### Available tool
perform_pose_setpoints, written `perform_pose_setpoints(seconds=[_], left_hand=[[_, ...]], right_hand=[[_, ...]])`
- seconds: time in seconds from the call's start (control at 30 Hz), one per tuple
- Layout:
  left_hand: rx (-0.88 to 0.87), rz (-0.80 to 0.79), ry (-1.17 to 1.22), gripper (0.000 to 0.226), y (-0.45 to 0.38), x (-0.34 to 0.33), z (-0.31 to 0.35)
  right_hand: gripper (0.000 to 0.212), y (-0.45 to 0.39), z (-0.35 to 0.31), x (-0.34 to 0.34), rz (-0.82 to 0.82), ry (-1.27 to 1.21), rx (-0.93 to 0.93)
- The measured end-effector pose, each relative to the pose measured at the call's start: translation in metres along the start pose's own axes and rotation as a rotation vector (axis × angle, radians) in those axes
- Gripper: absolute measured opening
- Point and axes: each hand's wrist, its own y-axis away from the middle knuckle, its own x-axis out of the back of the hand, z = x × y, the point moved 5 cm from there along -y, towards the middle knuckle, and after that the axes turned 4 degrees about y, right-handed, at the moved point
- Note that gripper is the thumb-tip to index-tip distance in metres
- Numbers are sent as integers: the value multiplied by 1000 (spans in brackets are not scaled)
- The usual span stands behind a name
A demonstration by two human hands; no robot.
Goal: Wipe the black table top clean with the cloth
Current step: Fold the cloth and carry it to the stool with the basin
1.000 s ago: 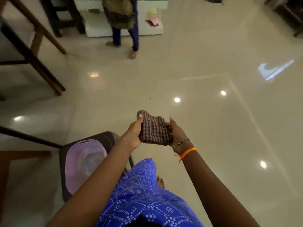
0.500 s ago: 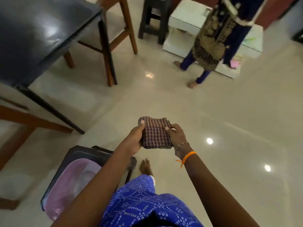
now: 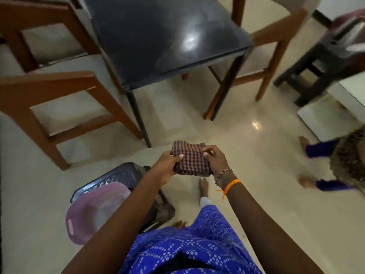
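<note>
You stand facing the black table top [image 3: 158, 36], which has swung into full view ahead, both your left hand [image 3: 165, 167] and right hand [image 3: 216, 162] clamped on the folded checked cloth [image 3: 190, 160], held short of the unwiped surface.

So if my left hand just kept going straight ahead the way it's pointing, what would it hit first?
Probably the black table: the left hand, gripping the cloth, aims toward its near corner, though depth is unclear.
</note>
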Motion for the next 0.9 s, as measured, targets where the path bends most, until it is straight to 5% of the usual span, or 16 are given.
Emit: perform_pose_setpoints(seconds=[0.4,0.9], left_hand=[[-10,444,353,47,-42,23,41],[-217,1005,890,43,44,89,-49]], right_hand=[[57,-106,-73,-66,-718,362,43],[56,-31,-57,-234,-1378,931,586]])
